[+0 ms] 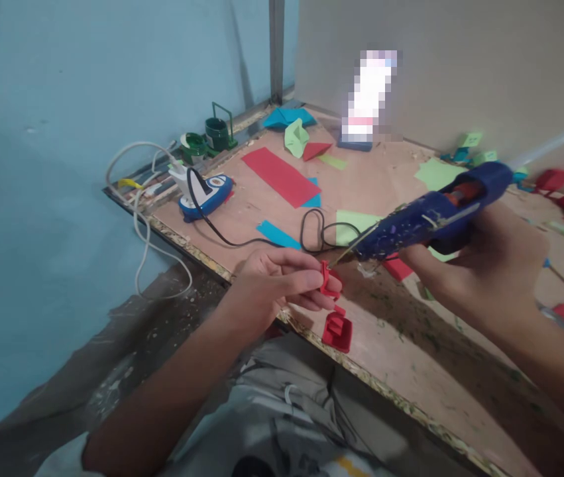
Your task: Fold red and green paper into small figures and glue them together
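Between the thumb and fingers of my left hand (289,281) is a small red paper piece (325,278), held just above the table's front edge. My right hand (485,258) grips a dark blue glue gun (411,222), its nozzle pointing down and left. The tip comes right up to the upper end of the red paper piece; I cannot tell whether it touches. Below my left fingers, a small red tray-shaped piece (337,332) lies by the edge with smaller red bits in it.
A blue-and-white power strip (205,197) with cords stands at the left, near green containers (217,134). A red paper strip (282,175), a blue strip (278,234) and folded papers lie behind my hands. A lit, pixelated phone (368,99) leans at the back. Several red pieces (554,180) sit far right.
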The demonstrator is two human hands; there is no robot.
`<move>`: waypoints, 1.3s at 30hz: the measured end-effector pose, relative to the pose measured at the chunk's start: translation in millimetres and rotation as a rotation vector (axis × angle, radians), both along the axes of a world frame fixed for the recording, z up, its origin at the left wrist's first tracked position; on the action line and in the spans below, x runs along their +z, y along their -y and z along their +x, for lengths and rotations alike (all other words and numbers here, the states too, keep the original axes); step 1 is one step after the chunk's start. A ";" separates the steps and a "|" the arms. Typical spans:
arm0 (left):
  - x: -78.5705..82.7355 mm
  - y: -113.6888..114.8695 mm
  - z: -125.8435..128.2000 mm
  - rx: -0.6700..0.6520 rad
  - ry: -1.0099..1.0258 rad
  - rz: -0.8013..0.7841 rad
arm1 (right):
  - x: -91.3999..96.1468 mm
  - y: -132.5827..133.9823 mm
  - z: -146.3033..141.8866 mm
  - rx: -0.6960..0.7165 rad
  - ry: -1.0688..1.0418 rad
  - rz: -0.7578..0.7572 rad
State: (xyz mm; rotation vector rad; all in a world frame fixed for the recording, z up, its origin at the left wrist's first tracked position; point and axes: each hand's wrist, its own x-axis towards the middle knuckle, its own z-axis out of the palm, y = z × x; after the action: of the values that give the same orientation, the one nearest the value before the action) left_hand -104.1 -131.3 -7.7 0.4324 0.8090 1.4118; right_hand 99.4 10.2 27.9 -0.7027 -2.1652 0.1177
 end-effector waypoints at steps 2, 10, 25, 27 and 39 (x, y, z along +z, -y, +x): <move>0.1 -0.3 -0.3 -0.003 -0.005 -0.004 | -1.1 -0.2 0.7 0.005 0.000 -0.003; 3.1 -0.8 1.4 0.012 -0.060 -0.046 | 2.9 2.6 -0.2 -0.015 0.013 -0.053; 2.3 -0.1 0.5 -0.002 -0.093 -0.035 | 13.2 -4.9 -4.9 -0.027 0.053 0.066; 2.3 -0.5 0.9 0.000 -0.094 -0.033 | 14.1 -12.6 -11.0 -0.056 0.052 0.002; 5.1 1.9 3.0 0.014 -0.096 -0.045 | -1.7 -118.1 -44.7 -0.187 0.100 -0.636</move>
State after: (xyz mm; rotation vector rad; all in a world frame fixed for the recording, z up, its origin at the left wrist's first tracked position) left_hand -101.1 -133.2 -2.6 0.4633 0.9221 1.3917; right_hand 54.7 128.3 26.2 -1.2849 -2.1439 0.7053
